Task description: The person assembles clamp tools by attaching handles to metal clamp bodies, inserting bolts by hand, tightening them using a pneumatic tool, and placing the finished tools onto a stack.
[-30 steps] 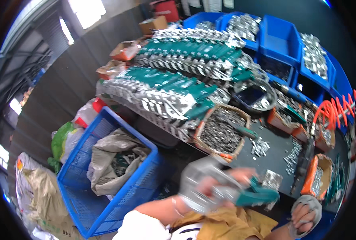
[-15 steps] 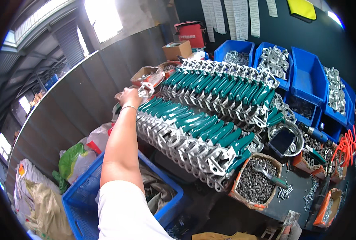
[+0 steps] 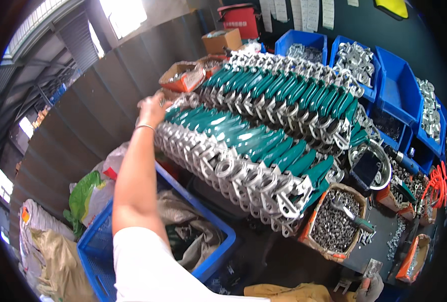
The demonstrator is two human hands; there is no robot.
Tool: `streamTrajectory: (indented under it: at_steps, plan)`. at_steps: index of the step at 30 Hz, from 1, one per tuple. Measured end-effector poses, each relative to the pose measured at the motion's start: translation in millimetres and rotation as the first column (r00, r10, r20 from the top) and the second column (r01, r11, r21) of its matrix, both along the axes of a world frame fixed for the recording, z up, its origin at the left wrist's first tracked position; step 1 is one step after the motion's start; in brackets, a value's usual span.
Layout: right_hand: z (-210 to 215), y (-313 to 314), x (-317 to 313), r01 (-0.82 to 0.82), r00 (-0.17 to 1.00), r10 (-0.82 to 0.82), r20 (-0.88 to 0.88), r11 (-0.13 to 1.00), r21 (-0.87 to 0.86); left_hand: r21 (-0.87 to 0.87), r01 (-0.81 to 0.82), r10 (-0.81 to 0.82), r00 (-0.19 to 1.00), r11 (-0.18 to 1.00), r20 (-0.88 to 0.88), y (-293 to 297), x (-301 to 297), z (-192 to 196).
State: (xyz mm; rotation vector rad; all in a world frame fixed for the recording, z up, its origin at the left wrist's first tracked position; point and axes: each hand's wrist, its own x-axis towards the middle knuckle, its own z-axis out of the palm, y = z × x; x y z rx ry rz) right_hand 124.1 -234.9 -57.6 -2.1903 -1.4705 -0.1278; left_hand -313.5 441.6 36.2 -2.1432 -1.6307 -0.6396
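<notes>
Judging by the reach, the step in hand is handling the green-handled metal parts (image 3: pixel 233 143), which lie in packed rows left of and beyond the nut box (image 3: pixel 325 253). The left hand (image 3: pixel 153 108) is at the front row's end farthest from that box; its fingertips are hidden among metal pieces, so I cannot tell whether its grip is closed on one. The right hand (image 3: pixel 370 290), nearer the viewer than the box and a little to its right, is beside a small metal plate (image 3: pixel 373 267); whether its grip is clamped there I cannot tell either. The next move seems to call for a careful hold at the row's end without disturbing neighbouring parts

The dark table (image 3: pixel 382 241) shows right of the box, with blue bins (image 3: pixel 399 108) beyond; a blue basket (image 3: pixel 216 254) sits to the box's left, and a dark panelled partition (image 3: pixel 77 116) rises farther left
</notes>
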Motion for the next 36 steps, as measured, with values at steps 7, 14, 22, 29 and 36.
streamTrajectory:
  at_steps: [7,14,22,29,36]
  plan:
    - [-41.1,-31.7,13.5,0.031,0.999,-0.029,-0.015,0.989,0.142,-0.55,0.163,0.107,0.898,0.819,0.427,-194.5,-76.6,-6.4]
    - [-54.7,-29.9,16.6,0.032,0.999,-0.038,0.03,0.983,0.182,-0.98,-0.042,-0.058,0.997,0.194,-0.054,-311.7,-127.8,-195.3]
    - [-33.6,-63.8,-1.1,0.355,0.891,-0.202,-0.406,0.869,0.346,-0.809,-0.225,0.024,0.967,0.543,-0.253,-260.5,-128.8,-373.3]
    - [2.3,-104.7,29.9,0.565,0.821,-0.448,-0.354,0.723,0.397,-0.791,-0.175,-0.056,0.965,0.586,-0.255,-284.2,-93.3,-337.4]
    - [47.5,-222.2,194.2,0.889,0.438,-0.708,-0.554,0.251,0.383,-0.611,-0.036,-0.16,0.952,0.791,-0.263,-281.1,-152.5,-331.6]
